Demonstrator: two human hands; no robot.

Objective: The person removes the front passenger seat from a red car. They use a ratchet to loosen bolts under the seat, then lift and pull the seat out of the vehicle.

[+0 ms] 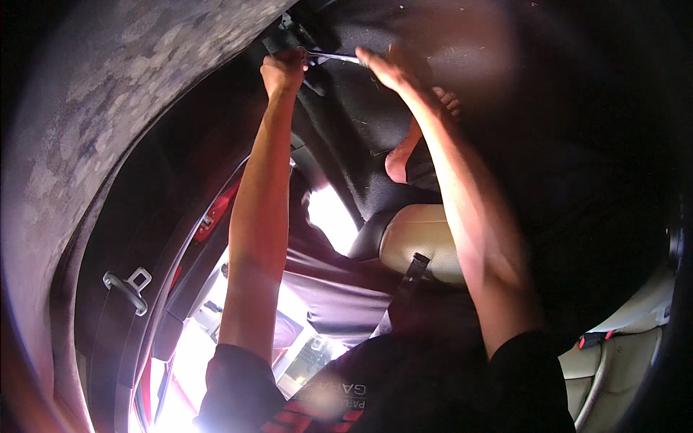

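Observation:
A slim, shiny metal wrench (333,56) spans the gap between my two hands at the far top of the view. My left hand (283,73) is closed around its left end, next to dark fittings (292,32) under the edge of the patterned lining. At the other end, my right hand (386,70) meets the handle; its fingers are partly blurred and look closed on it. Whatever the wrench's left end sits on is hidden by my left fist and shadow.
Patterned grey lining (166,65) curves along the left. A seat belt buckle tongue (139,280) hangs below it. A bare foot (397,164) rests on the dark carpet (346,137) beside my right forearm. A beige seat part (419,242) lies between my arms, with another beige seat (628,368) lower right.

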